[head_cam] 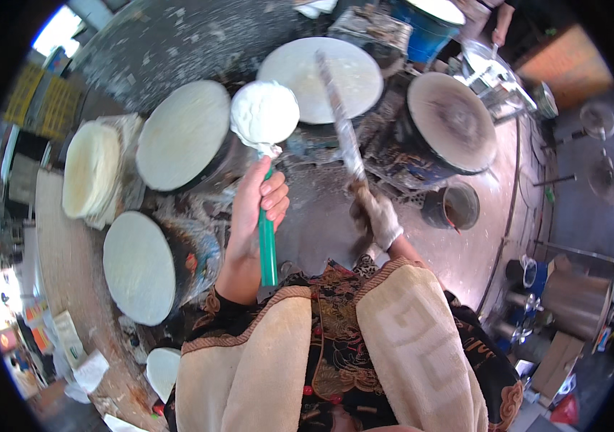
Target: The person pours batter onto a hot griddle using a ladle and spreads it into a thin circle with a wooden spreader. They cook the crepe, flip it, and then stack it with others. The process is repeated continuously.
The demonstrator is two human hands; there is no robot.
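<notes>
My left hand [264, 202] is bare and closed around the green handle of a ladle [265, 114], whose round head is heaped with white batter or dough. My right hand [380, 213], in a whitish glove, grips a long flat stick [339, 113] smeared with white. The far end of the stick reaches over a round griddle [296, 81] covered by a thin pale sheet. To the left, two more round griddles [184, 135] [139, 268] bear pale sheets. At the right, another round griddle [451, 121] shows a bare, brown-stained surface.
A stack of pale flatbreads [91, 170] lies at the left. A dark bucket [461, 208] stands on the floor at right. At the top are a blue barrel [428, 32] and another person's hand [498, 36] near a metal pan [485, 62]. Yellow crates [42, 100] stand far left.
</notes>
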